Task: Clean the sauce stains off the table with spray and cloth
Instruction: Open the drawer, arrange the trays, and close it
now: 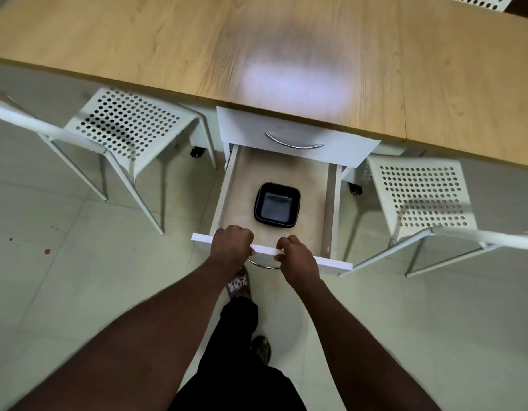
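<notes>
The left hand [231,243] and right hand [296,256], both hands side by side, curl over the front edge of the pulled-out drawer [331,262]; a black square tray [277,204] sits inside; a left chair [129,123] and right chair [420,194] flank it closely; the wooden worktop [138,40] spreads beyond.

Table [138,40] runs off top, left & right edges; a glare patch [292,75] washes out the grain mid-top. Open drawer [242,203]: far end tucked under the upper drawer front [331,143], its handle [265,265] mostly hidden below the near panel. Left hand [231,244]: fingertips out of sight, curled over that panel. Black tub [277,204] is soft, one or a stack, can't tell. Left chair [123,126] & right chair [420,197] blurred, backs cut by the pic's sides; third chair [470,0] just a sliver at top. Red floor specks [46,251] too small to ID.
</notes>
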